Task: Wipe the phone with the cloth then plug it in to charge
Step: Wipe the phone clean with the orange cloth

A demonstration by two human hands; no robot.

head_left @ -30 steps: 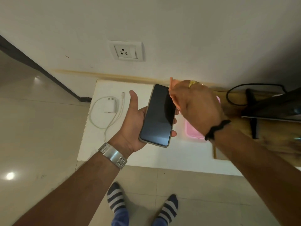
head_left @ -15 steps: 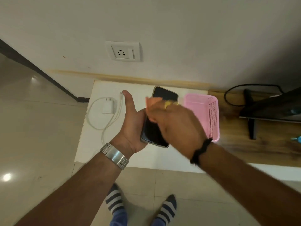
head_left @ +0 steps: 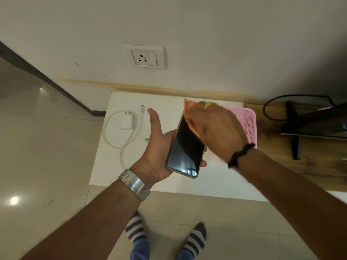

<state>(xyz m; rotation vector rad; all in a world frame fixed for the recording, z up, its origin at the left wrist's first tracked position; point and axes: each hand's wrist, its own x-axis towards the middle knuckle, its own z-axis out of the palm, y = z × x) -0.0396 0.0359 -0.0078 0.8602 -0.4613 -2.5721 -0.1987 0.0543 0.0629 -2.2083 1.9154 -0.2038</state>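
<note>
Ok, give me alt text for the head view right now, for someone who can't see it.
The left hand holds a dark-screened phone while the right hand rubs an orange cloth at its top edge. On the white table lie a white charger with its cable and a pink basket, below a wall socket.

The right hand (head_left: 216,128) is motion-blurred and covers the top of the phone (head_left: 185,147). The cloth (head_left: 187,107) shows only as an orange sliver past its fingers, so the grip on it cannot be made out. The hand also hides part of the pink basket (head_left: 247,124). The monitor (head_left: 319,122) is cut off by the right edge. The left hand's (head_left: 159,145) fingers lie mostly behind the phone.
</note>
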